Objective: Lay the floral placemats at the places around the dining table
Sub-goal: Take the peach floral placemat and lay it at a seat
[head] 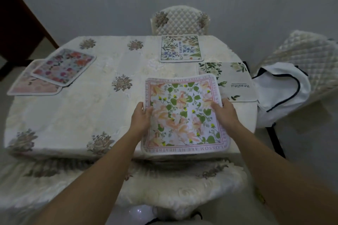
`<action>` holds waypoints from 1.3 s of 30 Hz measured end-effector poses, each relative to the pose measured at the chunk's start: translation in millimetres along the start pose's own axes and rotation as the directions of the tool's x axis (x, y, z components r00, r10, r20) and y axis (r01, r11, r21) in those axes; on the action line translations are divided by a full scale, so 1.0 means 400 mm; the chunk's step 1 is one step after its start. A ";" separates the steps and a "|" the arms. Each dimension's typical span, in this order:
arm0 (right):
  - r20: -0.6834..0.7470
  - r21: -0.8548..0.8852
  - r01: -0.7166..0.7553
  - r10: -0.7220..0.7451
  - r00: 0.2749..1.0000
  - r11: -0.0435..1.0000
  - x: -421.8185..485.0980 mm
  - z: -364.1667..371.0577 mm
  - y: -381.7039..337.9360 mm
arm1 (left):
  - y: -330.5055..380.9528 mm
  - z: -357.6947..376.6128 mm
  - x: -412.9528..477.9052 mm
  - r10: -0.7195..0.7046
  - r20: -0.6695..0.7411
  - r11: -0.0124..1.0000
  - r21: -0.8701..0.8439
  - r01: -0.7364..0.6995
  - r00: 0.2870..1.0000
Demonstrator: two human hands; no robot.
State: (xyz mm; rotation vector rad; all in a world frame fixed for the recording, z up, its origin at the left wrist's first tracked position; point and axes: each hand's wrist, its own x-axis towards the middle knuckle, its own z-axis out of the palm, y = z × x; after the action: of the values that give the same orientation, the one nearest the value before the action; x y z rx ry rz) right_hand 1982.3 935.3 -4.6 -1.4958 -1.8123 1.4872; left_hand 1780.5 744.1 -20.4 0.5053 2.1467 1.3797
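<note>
A: Item one, peach-flowered placemat (186,113). It is at the near place on the right and not yet let go. Its near edge hangs just over the rim of the worktop (82,115), and its far edge curls up a little.

B: Your left grip (141,117) is clamped on its left edge, thumb on top. Your right grip (225,113) pinches the right edge the same way.

A: Item two, white placemat (236,78), lettered "Beautiful". It lies flat at the right end, beside the right chair (301,51). The far corner of item one overlaps it in this view. Whether they touch, I cannot tell.

B: Item three, blue-flowered placemat (181,48). It lies flat and square before the far chair (180,22). Count it as laid.

A: Items four and five sit at the left end. The red-flowered placemat (64,66) lies askew on top of the pale pink placemat (31,86). They are stacked, not dealt out.

B: Sundry: a white bag (281,93) with dark trim on the right chair.

A: The tally, as a judgement: two laid, one in your hands and close to its place, two waiting. You are roughly halfway, with the left side left to fill.
</note>
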 end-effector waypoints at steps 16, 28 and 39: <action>0.025 -0.020 -0.210 0.211 0.977 0.977 0.170 0.170 0.119 | -0.144 0.014 0.205 -0.208 0.096 0.976 -0.047 0.213 0.973; 0.038 -0.033 -0.257 0.258 0.965 0.966 0.204 0.220 0.211 | -0.232 0.035 0.229 -0.268 0.054 0.963 0.010 0.268 0.962; -0.002 -0.087 -0.251 0.252 0.968 0.964 0.201 0.230 0.236 | -0.256 0.038 0.212 -0.221 0.011 0.974 0.055 0.221 0.975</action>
State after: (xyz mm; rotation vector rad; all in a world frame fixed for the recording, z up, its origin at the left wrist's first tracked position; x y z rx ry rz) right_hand 1925.8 949.5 -147.7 -1.8220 -1.7645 1.5464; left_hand 1720.7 761.7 -138.9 0.2861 2.1571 1.1940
